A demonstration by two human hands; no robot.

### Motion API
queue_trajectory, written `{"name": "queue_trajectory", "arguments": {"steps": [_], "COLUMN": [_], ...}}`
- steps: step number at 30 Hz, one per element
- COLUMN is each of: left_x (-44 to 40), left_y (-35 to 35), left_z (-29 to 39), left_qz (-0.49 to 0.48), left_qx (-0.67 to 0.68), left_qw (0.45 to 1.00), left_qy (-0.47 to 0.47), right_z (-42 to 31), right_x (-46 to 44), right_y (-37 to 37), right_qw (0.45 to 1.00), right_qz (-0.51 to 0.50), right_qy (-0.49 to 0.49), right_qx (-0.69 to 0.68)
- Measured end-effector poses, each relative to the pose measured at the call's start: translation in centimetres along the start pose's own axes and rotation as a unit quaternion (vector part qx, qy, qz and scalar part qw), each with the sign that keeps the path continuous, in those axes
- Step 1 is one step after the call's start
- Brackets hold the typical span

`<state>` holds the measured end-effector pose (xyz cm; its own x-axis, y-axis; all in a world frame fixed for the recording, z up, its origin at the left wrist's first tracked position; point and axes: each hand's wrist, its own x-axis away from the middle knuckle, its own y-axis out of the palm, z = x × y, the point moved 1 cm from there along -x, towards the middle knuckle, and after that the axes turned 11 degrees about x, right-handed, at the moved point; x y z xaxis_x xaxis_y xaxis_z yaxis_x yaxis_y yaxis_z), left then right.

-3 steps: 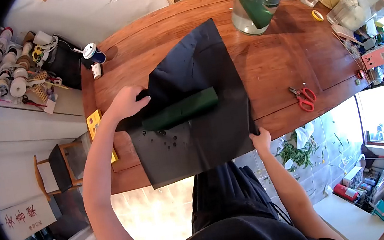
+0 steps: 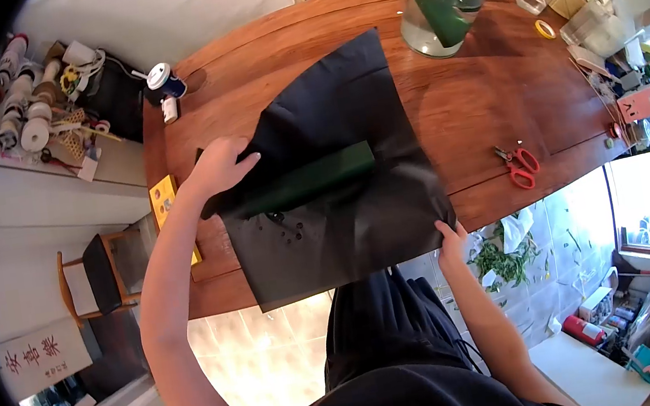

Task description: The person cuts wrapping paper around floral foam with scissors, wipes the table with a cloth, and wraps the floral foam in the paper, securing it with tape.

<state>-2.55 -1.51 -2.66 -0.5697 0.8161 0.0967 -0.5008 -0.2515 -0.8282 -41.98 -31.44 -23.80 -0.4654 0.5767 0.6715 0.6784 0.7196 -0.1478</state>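
Observation:
A large sheet of black wrapping paper [image 2: 362,231] lies over the front of the wooden table and overhangs its near edge. On it rests a long, dark green block of floral foam [image 2: 321,175], with several water drops on the paper below it. My left hand [image 2: 224,167] has its fingers closed on the paper's left edge, beside the foam's left end. At the lower right corner of the paper, my right hand [image 2: 453,241] pinches the edge between thumb and fingers. The paper bulges up a little between that corner and the foam.
Red-handled scissors [image 2: 521,167] lie right of the paper. A clear vase [image 2: 422,40] at the back holds water and a green foam piece [image 2: 446,3]. A lidded cup [image 2: 165,80], a yellow box [image 2: 164,196] and a tape roll [image 2: 544,29] are also on the table [image 2: 476,98].
My right hand has shifted slightly right with the paper's corner, and the paper there bulges more. The left hand keeps its hold. The whole view has shifted slightly.

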Motion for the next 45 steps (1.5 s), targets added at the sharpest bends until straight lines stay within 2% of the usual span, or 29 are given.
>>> {"name": "queue_trajectory", "arguments": {"steps": [1, 2, 5, 9, 11, 14, 18, 21, 23, 26, 28, 29, 30, 32, 33, 34, 35, 36, 38, 39, 42, 43, 45], "left_x": [-0.1, 0.2, 0.7, 0.4, 0.5, 0.6, 0.7, 0.9, 1.1, 1.3, 1.4, 1.2, 1.1, 0.8, 0.7, 0.6, 0.5, 0.4, 0.2, 0.1, 0.0, -0.2, -0.3], "left_y": [-0.7, -1.6, -3.1, -2.4, -2.3, -2.5, -2.4, -2.7, -1.8, -1.6, -1.3, -1.4, -0.9, 0.5, -0.7, -0.5, -0.3, -0.2, -0.6, -0.7, -0.2, -0.1, 1.0], "left_z": [-0.3, -0.5, -0.7, -0.3, -0.8, -0.2, 0.1, 1.8, 1.4, 2.2, 3.6, 4.1, 3.4, 1.1, 2.7, 2.5, 2.0, 1.6, 1.6, 1.6, 1.9, 2.3, 3.8], "left_qz": [0.010, 0.015, 0.014, 0.013, 0.002, 0.012, -0.006, -0.041, -0.036, -0.086, -0.076, -0.150, -0.129, -0.084, -0.103, -0.087, -0.071, -0.056, -0.096, -0.116, -0.094, -0.096, -0.001], "left_qx": [-0.019, -0.040, -0.062, -0.064, -0.070, -0.059, -0.057, -0.072, -0.058, -0.083, -0.148, -0.169, -0.155, -0.125, -0.130, -0.115, -0.099, -0.086, -0.070, -0.064, -0.015, 0.057, 0.113], "left_qw": [1.000, 0.999, 0.997, 0.996, 0.996, 0.995, 0.996, 0.996, 0.997, 0.991, 0.982, 0.973, 0.979, 0.987, 0.986, 0.988, 0.988, 0.987, 0.989, 0.989, 0.995, 0.990, 0.993], "left_qy": [0.011, 0.020, 0.033, 0.052, 0.051, 0.075, 0.065, 0.014, 0.040, 0.056, 0.091, 0.040, 0.043, 0.049, 0.019, 0.053, 0.089, 0.126, 0.086, 0.067, -0.034, -0.087, -0.020], "right_z": [-0.2, 0.2, 1.8, 3.1, -1.2, -6.5, -14.3, -18.6, -20.8, -20.7, -22.6, -23.0, -23.5, -24.8, -23.6, -25.5, -27.8, -29.6, -30.1, -29.9, -31.2, -30.7, -30.2], "right_x": [0.8, 1.8, 5.1, 4.6, 7.4, 8.8, 7.1, 5.6, 5.1, 2.2, 3.2, 3.3, 3.6, 5.7, 4.8, 7.0, 8.6, 9.0, 7.1, 5.6, 3.6, 3.1, 2.5], "right_y": [1.7, 3.8, 9.4, 14.0, 15.9, 17.5, 18.9, 19.9, 20.6, 21.4, 21.3, 20.7, 20.3, 18.9, 19.1, 18.9, 19.1, 19.8, 21.9, 22.9, 24.4, 24.0, 24.0], "right_qw": [0.985, 0.941, 0.915, 0.945, 0.966, 0.961, 0.927, 0.907, 0.903, 0.873, 0.900, 0.908, 0.914, 0.957, 0.922, 0.851, 0.725, 0.555, 0.436, 0.339, 0.325, 0.331, 0.343], "right_qz": [-0.029, -0.059, -0.172, -0.147, -0.094, -0.118, -0.194, -0.207, -0.196, -0.279, -0.288, -0.307, -0.326, -0.233, -0.169, -0.109, -0.062, -0.010, -0.046, 0.071, -0.171, -0.115, -0.167], "right_qy": [0.014, 0.036, 0.147, 0.134, 0.151, 0.128, 0.099, 0.124, 0.148, 0.124, 0.080, 0.054, 0.027, -0.167, -0.348, -0.498, -0.619, -0.703, -0.701, -0.749, -0.622, -0.740, -0.700], "right_qx": [-0.167, -0.331, -0.333, -0.260, -0.185, -0.213, -0.305, -0.345, -0.351, -0.380, -0.318, -0.280, -0.240, -0.043, 0.021, 0.125, 0.295, 0.446, 0.563, 0.565, 0.691, 0.574, 0.604]}}
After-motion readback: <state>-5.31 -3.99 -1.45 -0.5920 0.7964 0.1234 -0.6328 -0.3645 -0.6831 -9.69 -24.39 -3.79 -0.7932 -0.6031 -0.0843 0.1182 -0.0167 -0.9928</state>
